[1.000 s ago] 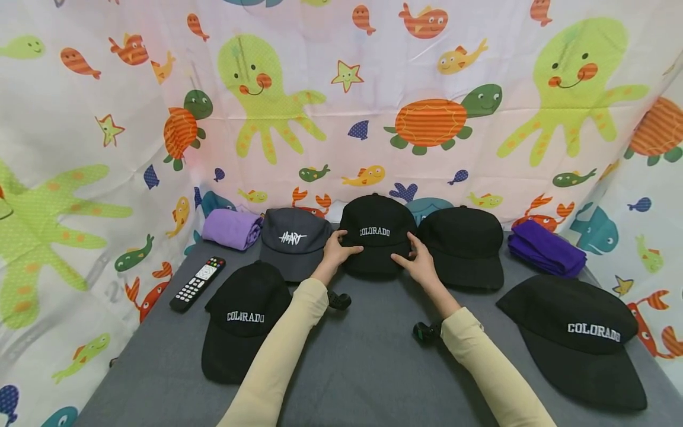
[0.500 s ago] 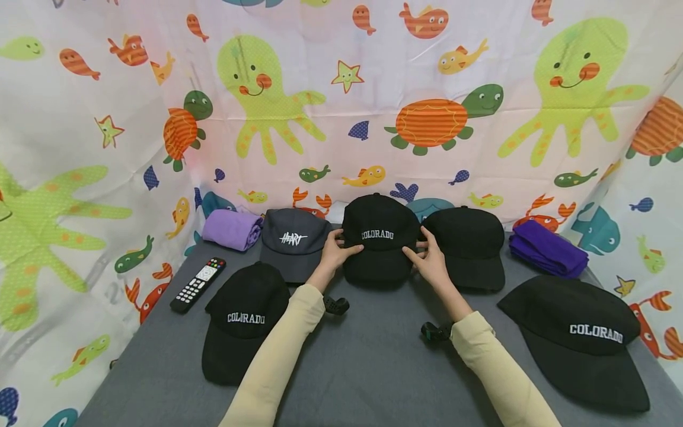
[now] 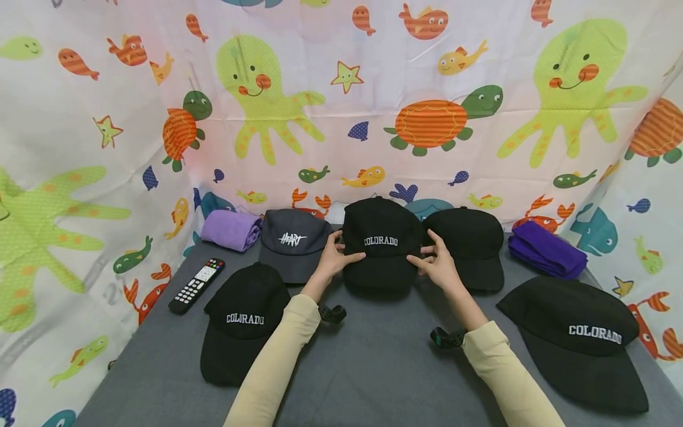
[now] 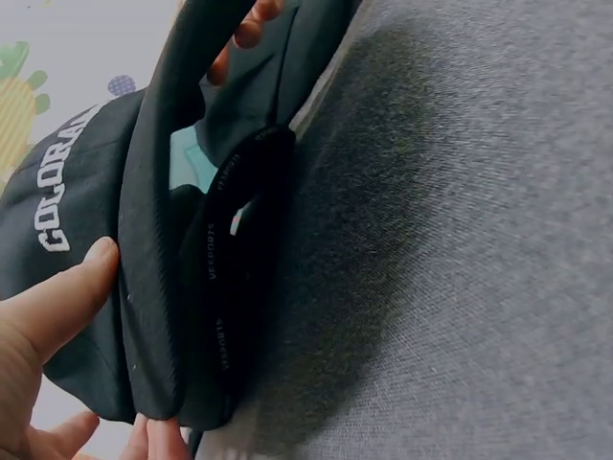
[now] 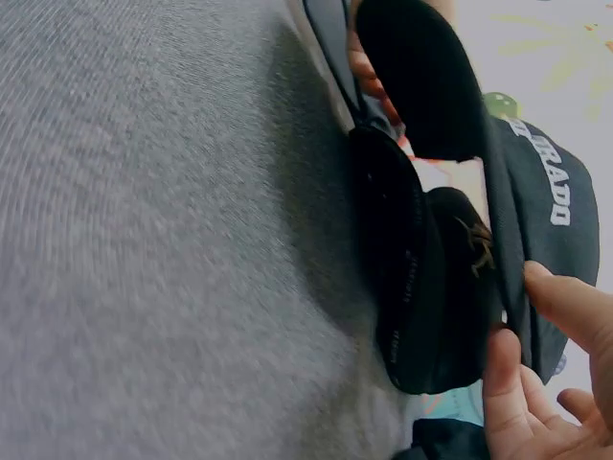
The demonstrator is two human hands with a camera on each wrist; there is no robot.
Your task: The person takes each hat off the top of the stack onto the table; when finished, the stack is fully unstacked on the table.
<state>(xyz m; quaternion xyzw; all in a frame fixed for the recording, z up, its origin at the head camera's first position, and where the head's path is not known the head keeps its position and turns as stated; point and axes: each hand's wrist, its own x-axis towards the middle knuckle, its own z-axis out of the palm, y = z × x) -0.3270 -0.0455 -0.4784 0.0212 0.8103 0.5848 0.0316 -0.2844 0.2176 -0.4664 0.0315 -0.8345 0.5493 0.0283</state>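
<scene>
Both hands hold a black baseball cap [image 3: 380, 222] with white COLORADO lettering, its brim toward me. At its left side my left hand [image 3: 332, 261] pinches the edge by the brim, thumb in front. On the opposite side my right hand [image 3: 440, 264] does likewise. From the left wrist view, the cap's thumb-side lettering [image 4: 59, 182] and inner sweatband [image 4: 215, 259] show. In the right wrist view the cap's brim [image 5: 431, 86] angles up from the grey cloth, its hollow inside partly visible. A grey HEART cap [image 3: 293, 237] and a plain black cap [image 3: 465, 243] flank it.
Two more COLORADO caps lie nearer me, one left [image 3: 245, 326] and one right [image 3: 578, 338]. A remote control [image 3: 196, 286] and folded lilac cloth [image 3: 230, 230] are at left; folded purple cloth [image 3: 546, 249] is at right. A printed curtain [image 3: 341, 130] surrounds the grey table [image 3: 368, 367].
The held cap has shifted slightly right and toward me. My right hand has moved rightward with it, while the left hand stays nearly in place. The other caps have not moved.
</scene>
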